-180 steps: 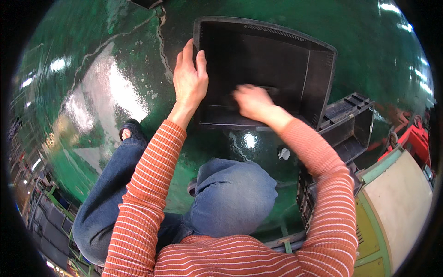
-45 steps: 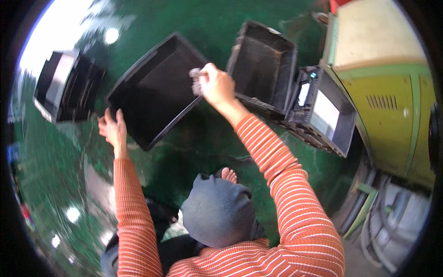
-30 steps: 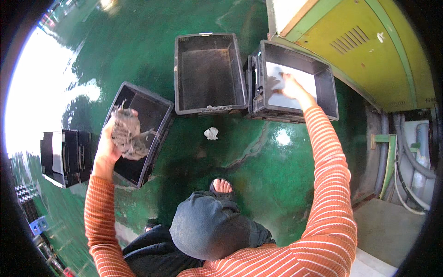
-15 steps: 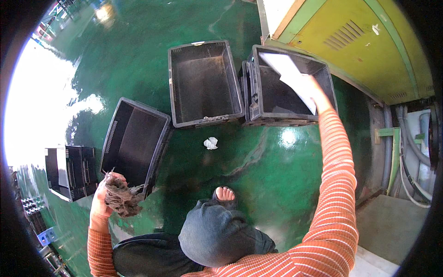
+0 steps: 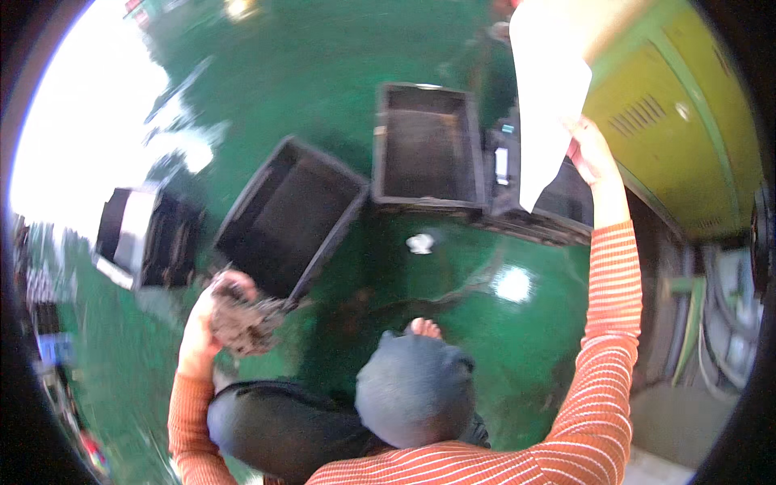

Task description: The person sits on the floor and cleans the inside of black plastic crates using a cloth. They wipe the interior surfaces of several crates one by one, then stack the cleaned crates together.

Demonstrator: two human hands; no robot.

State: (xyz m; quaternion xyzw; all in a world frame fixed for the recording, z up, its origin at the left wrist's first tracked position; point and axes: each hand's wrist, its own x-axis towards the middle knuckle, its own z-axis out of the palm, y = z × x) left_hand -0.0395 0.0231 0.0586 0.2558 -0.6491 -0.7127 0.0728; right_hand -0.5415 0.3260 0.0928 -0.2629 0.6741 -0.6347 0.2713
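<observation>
Cloth (image 5: 249, 325), grey and wadded, is gripped in your left hand (image 5: 208, 317), just beside the near end of a black crate (image 5: 291, 218) whose long axis slants away rightward. Farther out, your right hand (image 5: 595, 153) pinches a white sheet (image 5: 551, 97) by its right edge, its length pointing away from you, across glossy green floor (image 5: 509, 364) from a yellow-green cabinet (image 5: 659, 174).
</observation>
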